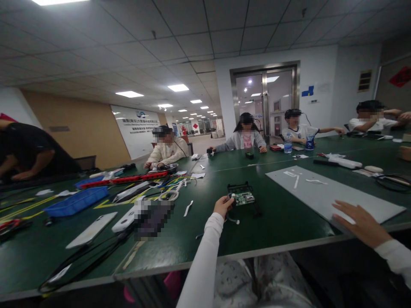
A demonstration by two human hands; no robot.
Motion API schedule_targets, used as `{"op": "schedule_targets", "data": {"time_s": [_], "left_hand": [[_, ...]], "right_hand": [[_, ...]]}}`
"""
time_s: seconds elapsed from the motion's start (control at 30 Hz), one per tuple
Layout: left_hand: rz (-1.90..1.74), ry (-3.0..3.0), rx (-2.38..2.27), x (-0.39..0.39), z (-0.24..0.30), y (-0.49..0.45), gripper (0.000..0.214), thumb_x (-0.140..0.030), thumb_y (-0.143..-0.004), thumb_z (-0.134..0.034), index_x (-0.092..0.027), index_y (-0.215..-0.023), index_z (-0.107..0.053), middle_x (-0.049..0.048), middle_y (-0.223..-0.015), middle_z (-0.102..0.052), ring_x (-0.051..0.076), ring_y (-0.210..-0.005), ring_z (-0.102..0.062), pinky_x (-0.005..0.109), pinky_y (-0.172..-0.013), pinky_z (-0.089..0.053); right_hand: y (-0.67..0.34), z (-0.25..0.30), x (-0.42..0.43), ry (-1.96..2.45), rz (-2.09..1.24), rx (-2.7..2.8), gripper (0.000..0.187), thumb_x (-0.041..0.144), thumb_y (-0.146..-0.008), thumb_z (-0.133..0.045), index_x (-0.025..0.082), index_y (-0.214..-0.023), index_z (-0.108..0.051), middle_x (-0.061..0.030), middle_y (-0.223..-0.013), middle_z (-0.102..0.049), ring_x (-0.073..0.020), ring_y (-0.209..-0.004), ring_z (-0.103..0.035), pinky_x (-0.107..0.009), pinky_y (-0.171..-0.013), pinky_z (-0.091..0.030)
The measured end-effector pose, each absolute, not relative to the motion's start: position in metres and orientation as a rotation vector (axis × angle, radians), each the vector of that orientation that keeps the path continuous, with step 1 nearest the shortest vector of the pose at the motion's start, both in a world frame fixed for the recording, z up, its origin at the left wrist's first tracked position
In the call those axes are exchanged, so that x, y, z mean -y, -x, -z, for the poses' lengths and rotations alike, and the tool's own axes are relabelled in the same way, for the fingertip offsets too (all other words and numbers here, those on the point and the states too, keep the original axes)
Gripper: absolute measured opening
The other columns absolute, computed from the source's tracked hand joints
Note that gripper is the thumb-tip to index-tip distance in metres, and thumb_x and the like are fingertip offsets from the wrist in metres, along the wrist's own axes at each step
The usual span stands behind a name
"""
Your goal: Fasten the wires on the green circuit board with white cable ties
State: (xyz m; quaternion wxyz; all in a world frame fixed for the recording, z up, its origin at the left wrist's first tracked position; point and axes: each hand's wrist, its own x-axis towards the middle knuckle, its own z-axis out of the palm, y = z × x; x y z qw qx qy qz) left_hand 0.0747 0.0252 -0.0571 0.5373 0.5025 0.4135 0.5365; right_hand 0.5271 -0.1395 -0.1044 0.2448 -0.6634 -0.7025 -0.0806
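Near the middle of the table, my left hand [223, 206] pinches the left side of a green circuit board [244, 197] set in a black frame [239, 187]. Just below that hand, a short cable with a small white connector [236, 221] hangs out over the table. Over to the right, my right hand [361, 223] has its fingers spread at the near edge of a flat grey panel [340, 194], with nothing held. Whether it rests on the panel or hovers just over it, I cannot tell.
The green table [189, 235] carries a blue tray [77, 202], a white phone [92, 230], a red power strip [128, 179] and tangled cables on the left. White strips [295, 179] lie on the panel. A water bottle [288, 144] stands farther back. Several people sit opposite.
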Motion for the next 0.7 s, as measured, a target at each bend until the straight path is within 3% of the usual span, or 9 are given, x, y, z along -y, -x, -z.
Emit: {"op": "schedule_targets", "data": {"time_s": [0.17, 0.47, 0.7], "left_hand": [[-1.296, -1.2, -0.981, -0.025, 0.058, -0.074, 0.037, -0.033, -0.048, -0.073, -0.012, -0.076, -0.059, 0.0013, -0.065, -0.059, 0.01, -0.056, -0.055, 0.021, -0.052, -0.041], [-1.316, -1.184, -0.981, -0.022, 0.059, -0.075, 0.037, -0.033, -0.047, -0.073, -0.012, -0.075, -0.059, 0.0007, -0.063, -0.058, 0.009, -0.054, -0.053, 0.02, -0.051, -0.04], [-1.307, -1.195, -0.991, -0.022, 0.059, -0.075, 0.04, -0.034, -0.047, -0.073, -0.012, -0.077, -0.059, 0.0016, -0.065, -0.059, 0.01, -0.055, -0.054, 0.021, -0.052, -0.041]], "right_hand": [[-0.505, 0.123, 0.14, 1.814, 0.021, 2.104, 0.033, 0.037, -0.075, -0.036, 0.035, -0.104, -0.051, 0.0031, -0.125, -0.041, -0.0182, -0.12, -0.03, -0.04, -0.098, -0.025], [-0.535, 0.14, 0.135, 1.797, 0.045, 2.096, 0.043, 0.036, -0.077, -0.027, 0.03, -0.116, -0.044, 0.0014, -0.128, -0.038, -0.0187, -0.119, -0.031, -0.041, -0.095, -0.03], [-0.566, 0.145, 0.141, 1.851, 0.147, 1.899, 0.041, 0.039, -0.07, -0.032, 0.038, -0.107, -0.05, 0.0026, -0.117, -0.05, -0.0207, -0.107, -0.045, -0.043, -0.083, -0.04]]}}
